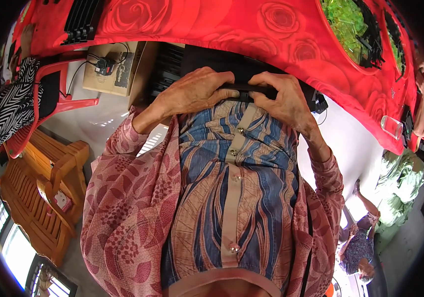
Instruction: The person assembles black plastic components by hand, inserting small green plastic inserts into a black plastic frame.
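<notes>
Close to my lap, just under the table's edge, both my hands pinch a narrow black strip. My left hand grips its left end between thumb and fingers. On the other end, the thumb and curled fingers of my right hand are closed. What the strip is exactly, I cannot make out. Dark cloth or material lies behind my hands. Left of it, several similar black strips are stacked beside a cardboard box.
A red rose-patterned tablecloth covers the table. On it are black slotted pieces, a container of green translucent pieces and a clear cup. A red chair and wooden bench stand left. Other people are at right.
</notes>
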The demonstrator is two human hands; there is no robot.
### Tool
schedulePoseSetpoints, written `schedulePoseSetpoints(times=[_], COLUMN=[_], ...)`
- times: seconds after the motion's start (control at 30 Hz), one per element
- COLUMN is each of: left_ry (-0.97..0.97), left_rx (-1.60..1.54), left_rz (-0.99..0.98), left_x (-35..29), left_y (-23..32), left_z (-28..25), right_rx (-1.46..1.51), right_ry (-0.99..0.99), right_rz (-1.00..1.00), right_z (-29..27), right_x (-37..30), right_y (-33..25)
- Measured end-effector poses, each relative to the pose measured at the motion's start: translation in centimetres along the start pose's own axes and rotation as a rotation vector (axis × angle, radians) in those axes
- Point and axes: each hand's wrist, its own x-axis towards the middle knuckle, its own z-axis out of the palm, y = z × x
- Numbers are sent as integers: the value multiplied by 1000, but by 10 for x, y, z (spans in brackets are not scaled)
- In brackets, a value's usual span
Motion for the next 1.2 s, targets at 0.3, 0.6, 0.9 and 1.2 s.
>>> schedulePoseSetpoints(times=[0.3, 0.6, 0.9, 1.2], left_ry=[-2, -45, 6, 57], left_rx=[28, 18, 85, 119], left_rz=[-12, -48, -74, -43], left_x=[6, 3, -2, -8], left_y=[10, 25, 36, 40], left_z=[-6, -10, -7, 4], right_rx=[-69, -199, -45, 59], right_ry=[-112, -249, -140, -98], right_rz=[-21, -86, -127, -120], right_z=[-12, -20, -18, -9], right_x=[10, 6, -1, -8], right_y=[-1, -9, -11, -9])
